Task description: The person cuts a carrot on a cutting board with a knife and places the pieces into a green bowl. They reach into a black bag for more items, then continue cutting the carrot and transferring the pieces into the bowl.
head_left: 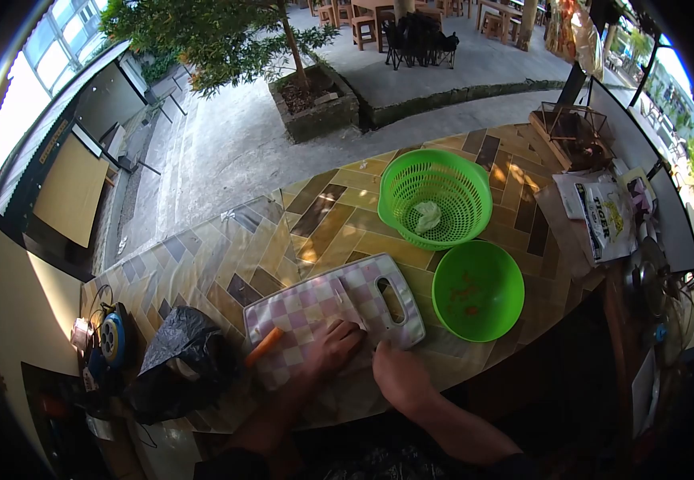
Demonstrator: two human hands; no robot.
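A pink-and-white checked cutting board (287,308) lies on the table in front of me. My left hand (336,346) rests on it with curled fingers; whatever is under the fingertips is hidden. My right hand (401,376) is closed at the board's near right edge around a knife (350,299), its pale blade slanting up and left past my left fingertips. An orange carrot (265,347) lies at the board's left side. Right of the board stands a green bowl (487,276) with small orange bits inside. Behind it, a green colander (395,188) holds a crumpled whitish piece.
A black plastic bag (179,344) sits left of the board, with a blue cable reel (112,336) beyond it. Plastic packets (607,216) and a wooden-framed box (575,136) occupy the table's right end. A planter (315,112) with a tree stands past the table.
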